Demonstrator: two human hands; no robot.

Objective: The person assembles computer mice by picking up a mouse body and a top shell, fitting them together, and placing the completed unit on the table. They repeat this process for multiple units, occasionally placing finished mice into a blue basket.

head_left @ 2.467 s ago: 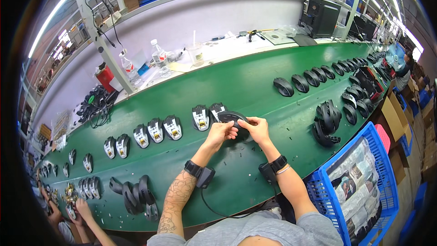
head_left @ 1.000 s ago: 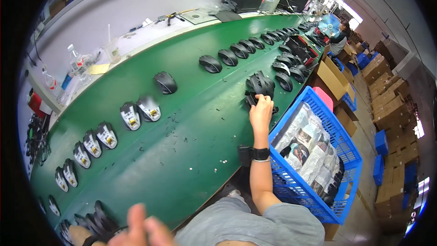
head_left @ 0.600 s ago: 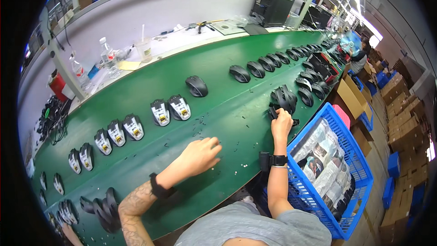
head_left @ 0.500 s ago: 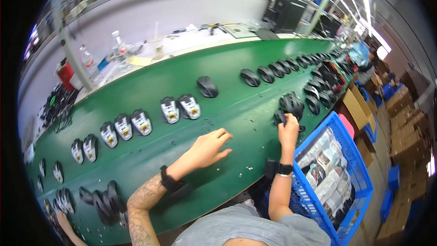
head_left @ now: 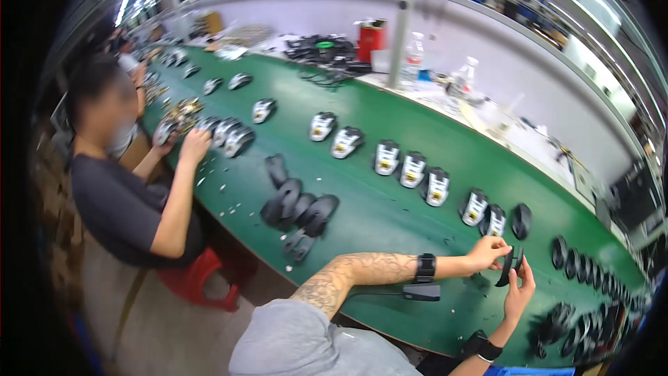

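Between my two hands, above the green bench [head_left: 390,251], is a black curved mouse shell part [head_left: 510,267], held on edge. My left hand [head_left: 487,253] pinches its left side with thumb and fingers. From below, my right hand [head_left: 520,291] grips its right side. Just beyond my hands stand a black mouse [head_left: 521,221] and two silver-and-black mouse bodies, one of them [head_left: 475,207] with a yellow label. Further left in the same row are several more mouse bodies [head_left: 413,169]. A heap of black shells [head_left: 299,205] lies to my left.
A co-worker [head_left: 132,174] sits at the left, hands on mouse parts. Black mice [head_left: 581,264] line the right side, with a pile of black parts [head_left: 557,324] nearer. Bottles [head_left: 462,78] and cables [head_left: 316,50] crowd the back ledge. A blue crate edge [head_left: 529,370] shows below.
The view has swung left, bringing the co-worker into sight. My right hand has left the pile of black parts with a shell part, and my left hand, formerly empty, now grips it too.
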